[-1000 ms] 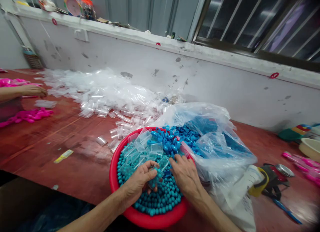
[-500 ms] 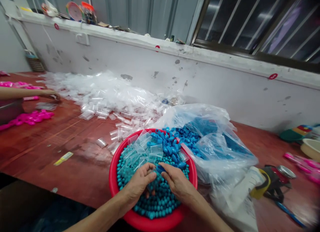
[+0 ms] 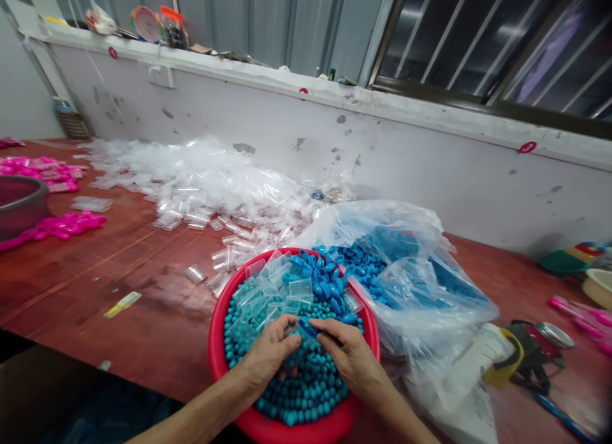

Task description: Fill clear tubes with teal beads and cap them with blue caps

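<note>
Over a red basin (image 3: 217,342), my left hand (image 3: 270,351) and my right hand (image 3: 351,355) meet with fingertips close together. A small blue plastic piece (image 3: 307,328) is pinched in my right fingers, its left end at my left fingertips. My left fingers are curled in; what they hold is too small and blurred to name. Under the hands, strings of teal beads (image 3: 301,402) coil in the basin. Clear plastic sleeves (image 3: 300,291) and more blue pieces (image 3: 327,281) lie on top of the beads toward the far rim.
A heap of clear sleeves (image 3: 205,176) spreads along the wall. Right of the basin lies a clear bag (image 3: 430,297) of blue pieces. Pink pieces (image 3: 67,224) and a dark basin (image 3: 21,201) are at left, a yellow-handled tool (image 3: 507,361) at right.
The other person's hand at the left has gone out of view. My hands stay over the basin; my right fingers have shifted slightly on the blue piece, showing more of it.
</note>
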`<state>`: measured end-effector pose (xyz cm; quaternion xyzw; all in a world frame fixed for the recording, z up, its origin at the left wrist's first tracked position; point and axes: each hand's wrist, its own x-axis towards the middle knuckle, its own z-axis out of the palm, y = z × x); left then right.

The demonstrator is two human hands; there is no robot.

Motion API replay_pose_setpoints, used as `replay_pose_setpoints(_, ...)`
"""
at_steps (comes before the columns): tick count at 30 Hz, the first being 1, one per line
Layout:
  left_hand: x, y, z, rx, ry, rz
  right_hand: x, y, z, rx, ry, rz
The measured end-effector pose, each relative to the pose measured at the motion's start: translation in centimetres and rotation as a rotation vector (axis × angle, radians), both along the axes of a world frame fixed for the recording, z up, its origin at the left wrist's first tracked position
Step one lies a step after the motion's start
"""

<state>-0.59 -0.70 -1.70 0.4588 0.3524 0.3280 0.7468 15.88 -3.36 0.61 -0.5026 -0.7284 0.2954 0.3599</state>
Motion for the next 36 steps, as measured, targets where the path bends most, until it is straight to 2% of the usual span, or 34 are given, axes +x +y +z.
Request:
replay_pose_setpoints(4, 0.1, 0.0, 0.2, -0.026, -0.015, -0.003, 0.0, 0.2, -0.6, 0.095, 0.003, -0.155)
replay_pose_setpoints(6, 0.1, 0.1, 0.2, -0.032, -0.026, 0.009, -0.2, 0.1, -0.7, 0.129, -0.017, -0.177)
replay_pose_setpoints(10, 0.2, 0.1, 0.1, -0.004, 0.003, 0.027, -0.8, -0.2, -0.8, 0.099, 0.004, -0.12)
replay_pose_setpoints(14, 0.3, 0.0, 0.2, 0.027, 0.031, 0.046, -1.0, -0.2, -0.8, 0.125, -0.038, -0.127)
replay_pose_setpoints(21, 0.2, -0.2, 0.7, 0.045, 0.062, 0.088, -0.3, 0.4, -0.2, 0.115, 0.018, 0.029)
replay_pose_setpoints(26, 0.4, -0.2, 0.5, 0.056, 0.09, 0.14, -1.0, -0.1, -0.4, 0.044, 0.042, -0.034)
replay_pose_setpoints(28, 0.4, -0.1, 0.4, 0.017, 0.097, 0.15, -1.5, -0.2, -0.7, 0.071, 0.031, -0.061)
replay_pose_setpoints(31, 0.2, -0.1, 0.5, -0.045, 0.056, 0.122, -1.9, -0.2, -1.1, 0.121, 0.018, -0.045)
replay_pose_setpoints(34, 0.2, -0.2, 0.8, -0.025, 0.051, 0.066, -1.8, -0.2, -1.1, 0.079, 0.034, -0.036)
replay_pose_setpoints(36, 0.2, -0.2, 0.9, 0.003, 0.08, 0.082, -1.6, -0.4, -1.0, 0.088, 0.036, -0.042)
